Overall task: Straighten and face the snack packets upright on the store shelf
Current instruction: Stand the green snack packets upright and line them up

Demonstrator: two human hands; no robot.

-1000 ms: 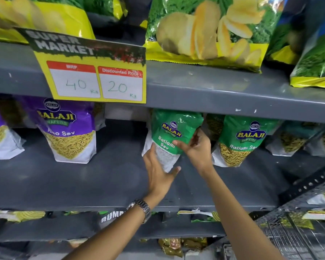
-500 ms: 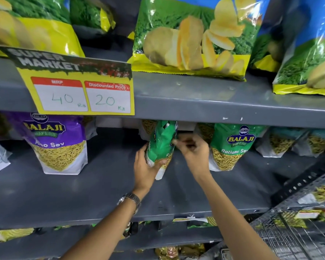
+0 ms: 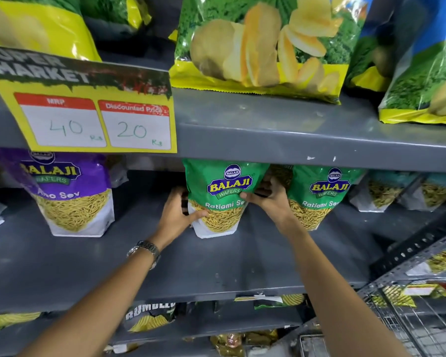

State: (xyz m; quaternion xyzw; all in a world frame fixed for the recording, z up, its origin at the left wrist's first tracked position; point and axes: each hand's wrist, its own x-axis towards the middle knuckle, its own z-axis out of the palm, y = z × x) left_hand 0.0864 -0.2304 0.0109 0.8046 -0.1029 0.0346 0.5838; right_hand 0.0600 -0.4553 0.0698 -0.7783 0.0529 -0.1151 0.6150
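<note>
Head view: green Ratlami Sev packet (image 3: 223, 199) stands upright on middle grey shelf (image 3: 216, 269), well back from the front edge, label facing out. Left hand (image 3: 177, 215) clasps its lower left side, thumb across the front near the clear window; right hand (image 3: 267, 199) pinches its right edge at logo height, fingers (image 3: 264, 190) tucked behind. Both hands closed on the same pkt.

Step, as I judge it: facing of this pkt is about done; it looks square & upright. Next move prob. calls for a gentle release so the bag doesn't tip, maybe a nudge to line it up w/ the second Ratlami Sev packet (image 3: 325, 194) just beside it on the right, then on to the others.

Materials: glossy plastic pouch, soft, crinkly, stand-up base, white lower part w/ clear window showing thin yellow sev strands. Likely slumps if let go unevenly.

Outward: purple Aloo Sev packet (image 3: 70, 191) well apart toward the left, tilted a bit. More pouches (image 3: 386, 191) at the shelf's right end, blurry. Painted steel shelf, chipped at upper lip. Yellow price card (image 3: 93, 117) hangs from the upper shelf's front edge; big chips bags (image 3: 263, 47) above. Metal wristwatch (image 3: 146, 249) on left wrist.
</note>
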